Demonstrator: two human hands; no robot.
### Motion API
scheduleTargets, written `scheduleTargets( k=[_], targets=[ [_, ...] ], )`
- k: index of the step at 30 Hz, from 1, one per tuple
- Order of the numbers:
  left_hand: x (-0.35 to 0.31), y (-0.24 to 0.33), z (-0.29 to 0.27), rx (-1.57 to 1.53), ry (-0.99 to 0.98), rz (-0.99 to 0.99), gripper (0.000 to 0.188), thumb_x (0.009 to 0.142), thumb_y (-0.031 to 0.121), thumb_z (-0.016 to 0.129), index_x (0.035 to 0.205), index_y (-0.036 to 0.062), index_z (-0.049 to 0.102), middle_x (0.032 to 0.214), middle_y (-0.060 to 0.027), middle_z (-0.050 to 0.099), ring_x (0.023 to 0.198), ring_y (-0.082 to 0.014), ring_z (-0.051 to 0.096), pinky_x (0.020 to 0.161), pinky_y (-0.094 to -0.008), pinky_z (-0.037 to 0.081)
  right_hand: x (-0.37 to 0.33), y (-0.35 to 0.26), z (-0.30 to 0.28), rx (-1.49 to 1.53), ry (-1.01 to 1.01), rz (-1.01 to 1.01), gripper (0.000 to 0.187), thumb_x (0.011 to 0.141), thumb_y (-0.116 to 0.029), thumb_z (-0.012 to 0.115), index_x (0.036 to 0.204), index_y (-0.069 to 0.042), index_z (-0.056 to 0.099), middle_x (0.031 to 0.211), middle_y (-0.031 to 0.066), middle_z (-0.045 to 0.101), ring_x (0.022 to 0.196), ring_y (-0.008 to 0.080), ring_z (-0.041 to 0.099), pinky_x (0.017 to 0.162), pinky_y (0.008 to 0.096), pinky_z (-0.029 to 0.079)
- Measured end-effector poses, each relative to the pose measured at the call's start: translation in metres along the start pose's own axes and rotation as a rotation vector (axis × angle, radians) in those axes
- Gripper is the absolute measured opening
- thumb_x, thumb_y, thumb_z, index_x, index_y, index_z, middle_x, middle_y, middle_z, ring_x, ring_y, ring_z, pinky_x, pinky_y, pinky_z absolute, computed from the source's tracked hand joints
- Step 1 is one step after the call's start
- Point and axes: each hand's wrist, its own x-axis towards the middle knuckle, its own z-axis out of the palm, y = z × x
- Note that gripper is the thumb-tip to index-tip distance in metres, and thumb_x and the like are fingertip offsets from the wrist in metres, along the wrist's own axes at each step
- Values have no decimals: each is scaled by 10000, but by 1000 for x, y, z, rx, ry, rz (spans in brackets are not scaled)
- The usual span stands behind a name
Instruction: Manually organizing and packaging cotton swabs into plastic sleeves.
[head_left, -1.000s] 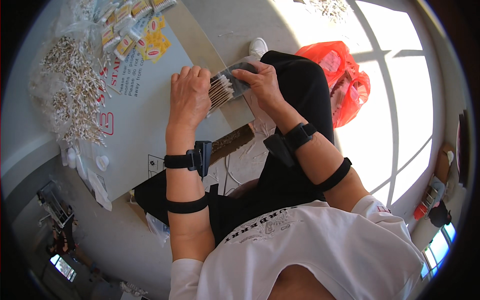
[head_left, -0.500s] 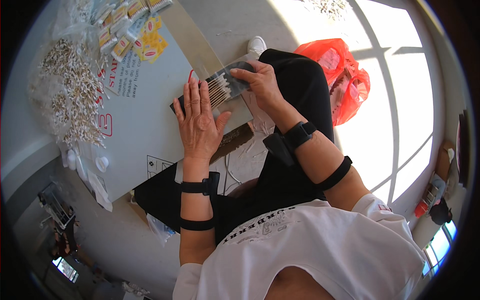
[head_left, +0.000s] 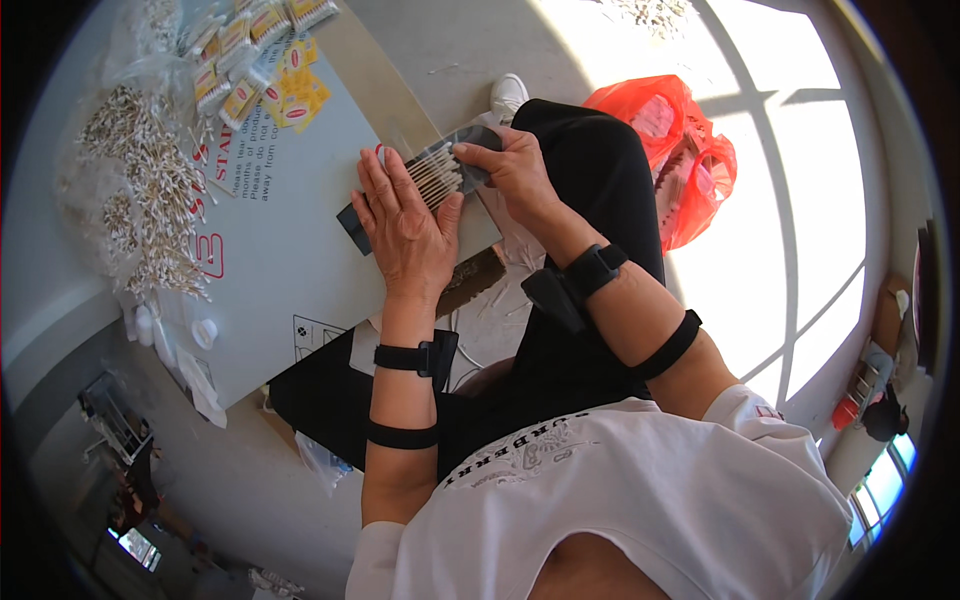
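Observation:
A row of cotton swabs (head_left: 437,180) lies side by side near the right edge of the table, partly covered by a clear plastic bag (head_left: 483,136). My right hand (head_left: 517,175) pinches the bag's far right end, thumb on top. Over the left part of the swabs lies my left hand (head_left: 408,232), its fingers stretched out and the thumb apart. A flat black piece (head_left: 354,230) sticks out from beneath that hand; its full shape is hidden.
Loose swabs heap in a big clear bag (head_left: 140,190) on the table's left. Small swab packs (head_left: 236,50) and yellow cards (head_left: 300,90) lie at the far side. A red plastic bag (head_left: 690,160) stands right of my knee. Swabs lie scattered on the floor (head_left: 500,310).
My left hand has slid a little to the right, uncovering more of the black piece at its left. My right hand has shifted slightly left with the bag's end.

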Motion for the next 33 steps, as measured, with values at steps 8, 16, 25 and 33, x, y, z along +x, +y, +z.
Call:
scheduleTargets(
  k=[8,16,25,33],
  targets=[
    [4,9,9,-1005,352,-223,631,1053,303,382,1542,9,112,1615,-187,75,1497,-296,89,1193,-451,126,-1,2,-3,-11,35,97,49,816,-61,753,813,-54,705,691,-11,662,532,44,547,465,200,390],
    [4,-1,-2,-441,136,5,667,988,332,512,1507,8,247,1567,-216,231,1460,-346,224,1175,-498,188,-2,-1,-8,-15,51,109,65,774,0,735,788,-58,708,668,-21,646,496,40,494,443,200,343],
    [-12,6,-4,81,-102,59,732,922,381,587,1527,106,278,1592,-158,221,1468,-342,213,1176,-545,123,-5,-6,-2,-112,63,94,58,716,-8,717,760,-42,698,620,-21,607,486,51,492,444,208,349],
    [-9,2,-5,-3,-79,85,695,909,318,613,1508,122,320,1586,-146,241,1469,-335,214,1175,-545,122,-7,-11,0,-56,27,50,33,732,-10,711,748,-32,693,620,-19,603,494,55,494,451,212,353]
  ],
)
